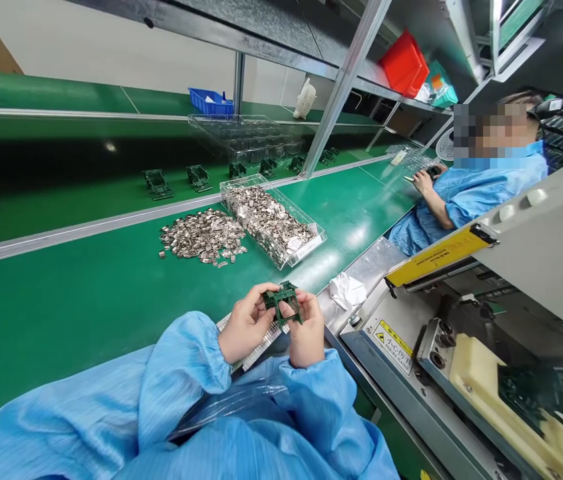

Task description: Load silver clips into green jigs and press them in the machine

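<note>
Both hands grip one dark green plastic frame (286, 297) with openings in it, held above the near edge of the green bench. My left hand (245, 325) pinches its left side, and my right hand (308, 328) is closed round the right side with a thumb across the front. Under the hands lies a pale ridged strip (261, 348), partly covered by them. Beyond them is a heap of small shiny metal pieces (204, 235). Beside that heap, a clear plastic tray (311, 250) is full of similar metal pieces.
Several green frames (157, 183) stand in a row on the conveyor belt (61, 207) behind. A machine (396, 347) with a hand-injury warning label is close on my right, a white cloth (348, 291) by it. Further right, a co-worker (481, 190) in blue handles a dark part.
</note>
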Available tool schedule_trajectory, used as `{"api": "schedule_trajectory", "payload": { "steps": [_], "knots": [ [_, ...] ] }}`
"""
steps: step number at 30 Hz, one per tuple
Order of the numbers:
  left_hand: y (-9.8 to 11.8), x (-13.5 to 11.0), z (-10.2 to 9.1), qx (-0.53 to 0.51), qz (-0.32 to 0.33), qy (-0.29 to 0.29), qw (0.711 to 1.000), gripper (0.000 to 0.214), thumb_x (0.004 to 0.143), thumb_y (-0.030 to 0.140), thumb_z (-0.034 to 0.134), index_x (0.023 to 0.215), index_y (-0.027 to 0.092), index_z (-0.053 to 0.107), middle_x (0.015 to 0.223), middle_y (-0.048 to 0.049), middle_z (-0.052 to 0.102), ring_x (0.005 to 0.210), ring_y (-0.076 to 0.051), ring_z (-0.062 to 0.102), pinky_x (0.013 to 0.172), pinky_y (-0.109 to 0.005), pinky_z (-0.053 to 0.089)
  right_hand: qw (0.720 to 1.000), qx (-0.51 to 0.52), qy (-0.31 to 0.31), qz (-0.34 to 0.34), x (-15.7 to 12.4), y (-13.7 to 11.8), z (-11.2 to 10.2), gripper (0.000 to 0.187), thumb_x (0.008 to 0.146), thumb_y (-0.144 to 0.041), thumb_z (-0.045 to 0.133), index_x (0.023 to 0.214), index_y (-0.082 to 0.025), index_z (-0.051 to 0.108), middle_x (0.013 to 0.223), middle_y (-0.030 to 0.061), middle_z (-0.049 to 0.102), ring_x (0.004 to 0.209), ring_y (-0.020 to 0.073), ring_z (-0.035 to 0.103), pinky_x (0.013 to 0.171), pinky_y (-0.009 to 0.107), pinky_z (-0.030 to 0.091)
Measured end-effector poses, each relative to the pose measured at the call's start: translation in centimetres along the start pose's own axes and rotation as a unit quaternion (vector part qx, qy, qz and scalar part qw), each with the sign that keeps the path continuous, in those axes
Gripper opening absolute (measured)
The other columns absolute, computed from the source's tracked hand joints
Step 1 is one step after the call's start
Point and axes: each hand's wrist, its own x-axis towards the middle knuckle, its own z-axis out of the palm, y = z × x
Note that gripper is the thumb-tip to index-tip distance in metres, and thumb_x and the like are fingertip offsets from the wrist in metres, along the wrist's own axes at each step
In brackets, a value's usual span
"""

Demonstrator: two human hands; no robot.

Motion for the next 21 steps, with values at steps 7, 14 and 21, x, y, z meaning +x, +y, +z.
{"api": "schedule_trajectory", "payload": {
  "steps": [7, 14, 21],
  "knots": [
    [4.5, 0.1, 0.4, 0.065, -0.070, -0.095, 0.991, 0.037, 0.086, 0.026, 0.057, 0.122, 0.019, 0.050, 0.103, -0.0069, 0.066, 0.097, -0.020, 0.065, 0.085, -0.031, 0.053, 0.969, -0.098, -0.195, -0.120, -2.3, -4.6, -5.8, 0.072, 0.082, -0.031, 0.072, 0.145, -0.033, 0.035, 0.152, 0.0065, 0.035, 0.136, 0.0279, 0.036, 0.102, 0.041, 0.041],
    [9.7, 5.1, 8.5, 0.117, -0.016, -0.527, 0.842, 0.067, 0.083, 0.028, 0.065, 0.143, 0.023, 0.037, 0.104, -0.0074, 0.070, 0.089, -0.021, 0.069, 0.077, -0.032, 0.055, 0.966, -0.138, -0.016, -0.219, -8.0, -8.7, -16.7, 0.063, 0.072, -0.044, 0.081, 0.127, -0.029, 0.055, 0.120, 0.0090, 0.061, 0.112, 0.0293, 0.057, 0.093, 0.043, 0.050],
    [8.7, 7.8, 26.5, 0.162, 0.191, -0.469, 0.847, 0.083, 0.070, 0.042, 0.077, 0.138, 0.010, 0.043, 0.142, -0.0223, 0.048, 0.132, -0.034, 0.046, 0.112, -0.047, 0.036, 0.844, -0.087, 0.486, -0.209, -14.5, -11.1, -28.6, 0.055, 0.069, -0.037, 0.080, 0.117, -0.030, 0.056, 0.131, 0.0067, 0.051, 0.122, 0.0319, 0.051, 0.107, 0.064, 0.032]
  ]
}}
